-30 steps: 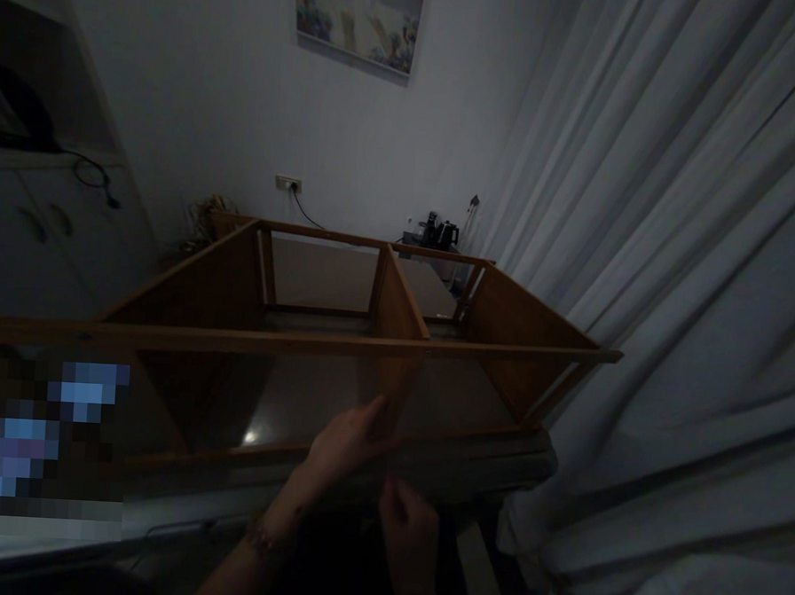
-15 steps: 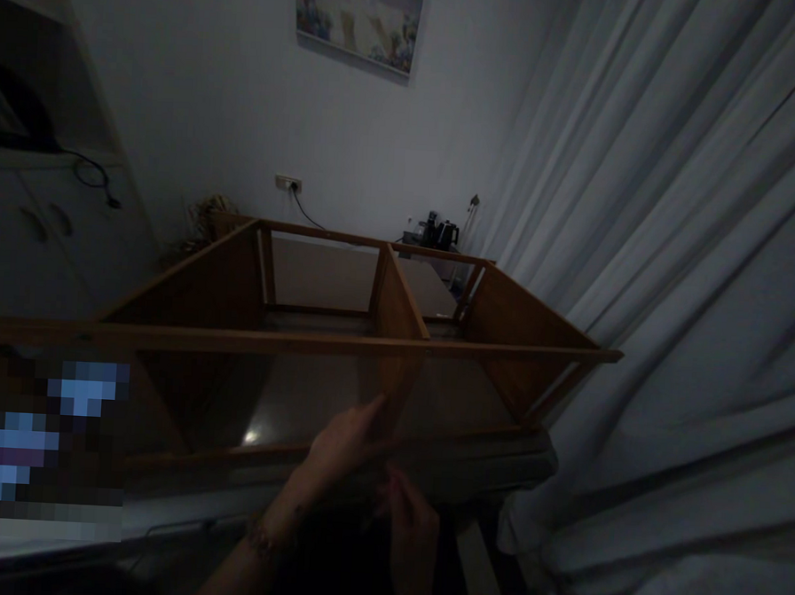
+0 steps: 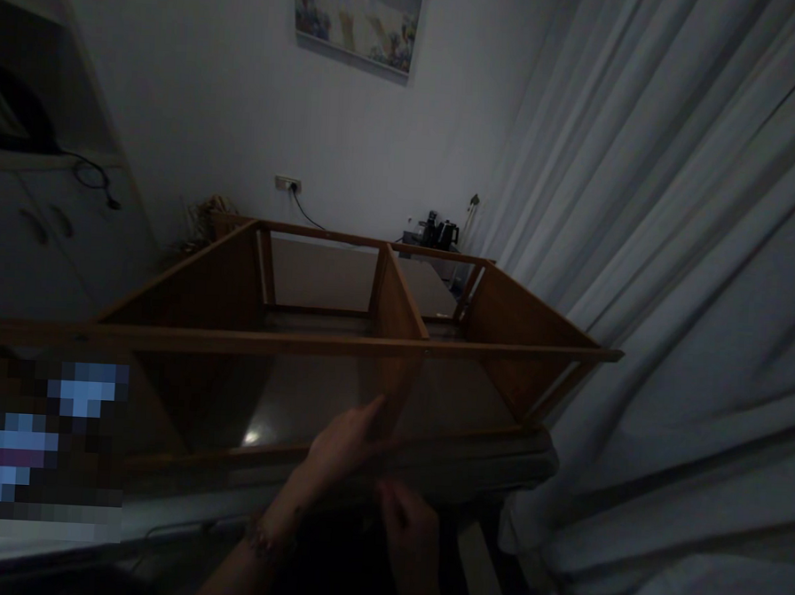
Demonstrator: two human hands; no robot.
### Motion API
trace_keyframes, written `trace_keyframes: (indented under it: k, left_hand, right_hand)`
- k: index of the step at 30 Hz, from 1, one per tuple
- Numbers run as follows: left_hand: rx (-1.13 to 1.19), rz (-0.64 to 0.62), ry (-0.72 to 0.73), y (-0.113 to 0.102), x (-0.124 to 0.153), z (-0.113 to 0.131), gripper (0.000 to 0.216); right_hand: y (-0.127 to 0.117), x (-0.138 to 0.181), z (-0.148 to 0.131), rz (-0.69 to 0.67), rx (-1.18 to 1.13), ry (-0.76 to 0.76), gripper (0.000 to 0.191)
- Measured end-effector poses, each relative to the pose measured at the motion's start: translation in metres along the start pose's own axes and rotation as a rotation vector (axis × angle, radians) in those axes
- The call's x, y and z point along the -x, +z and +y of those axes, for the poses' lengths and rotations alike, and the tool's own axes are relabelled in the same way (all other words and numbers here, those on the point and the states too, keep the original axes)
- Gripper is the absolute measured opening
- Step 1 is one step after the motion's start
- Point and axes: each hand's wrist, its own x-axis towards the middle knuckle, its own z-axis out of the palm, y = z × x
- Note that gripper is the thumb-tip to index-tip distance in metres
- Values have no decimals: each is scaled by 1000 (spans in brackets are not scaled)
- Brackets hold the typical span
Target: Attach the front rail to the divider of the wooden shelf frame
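A brown wooden shelf frame lies on its side across the view, with a divider panel in its middle. My left hand, with a bracelet on the wrist, reaches to the near lower edge below the divider. Its digits are stretched out and apart, one pointing up in front of the panel; whether it presses on the wood I cannot tell. Just below and to the right is my right hand, closed with the fingertips pinched together. Anything in that pinch is hidden by darkness and blur.
A grey padded surface is under the frame. White curtains hang at the right. Behind stand a black kettle and a wall socket with a plug. White cupboards stand left; a pixelated patch covers the lower left.
My right hand has shifted slightly down, its fingertips a bit farther from my left hand. My left hand and the wooden frame stay in place.
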Motion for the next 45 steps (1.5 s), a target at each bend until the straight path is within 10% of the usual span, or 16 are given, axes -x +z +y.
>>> trace_keyframes:
  k: [8,21,39,45]
  left_hand:
    - [-7,-25,-25,-3,1,4,63]
    - [-11,-29,-11,-4,2,6,60]
    - [-25,-47,-34,-3,1,5,64]
    - [-29,-38,-21,-2,1,4,63]
  right_hand:
    - [-2,3,3,1,-17,-19,26]
    - [13,-4,6,34,-852,544,48]
    - [-3,-2,10,61,50,-46,32]
    - [-4,-4,9,72,12,59,31]
